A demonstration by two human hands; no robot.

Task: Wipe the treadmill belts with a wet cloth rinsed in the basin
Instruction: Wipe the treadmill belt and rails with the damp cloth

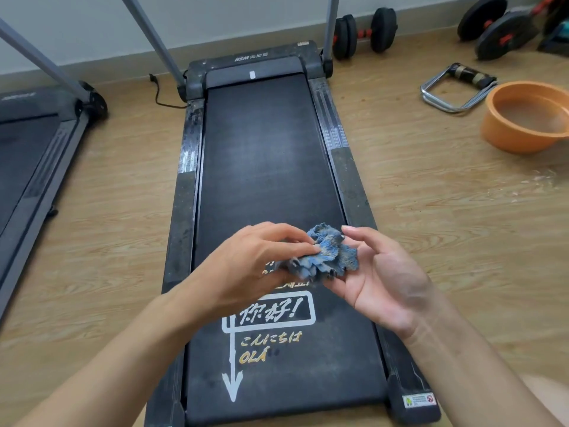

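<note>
- The cloth point(323, 257), blue and crumpled, is being held in the air between both hands, above the near half of the treadmill belt point(264, 167) and not touching it.
- The left hand point(255, 266) is pinching the cloth's left side between thumb and curled fingers, knuckles facing up.
- The right hand point(378, 278) is lying palm up with its fingers loosely extended; the cloth's right edge is resting on those fingers, and they are not closing round it.
- The belt is showing a dull, dusty black surface, with a white framed panel of printed characters point(274, 312) and a white arrow pointing to the near end, partly under the hands.
- The side rails point(184, 211) are showing grime and speckled dirt along their length.
- The basin point(498, 137), orange and round, is sitting on the wooden floor point(431, 211) to the right of the treadmill, well apart from the hands, and appears to be holding cloudy water.
- A second treadmill point(37, 143) is lying to the left, parallel to the first.
- Dumbbells point(365, 33) are resting against the far wall, and a chrome-framed grip point(443, 94) is lying just behind the basin.
</note>
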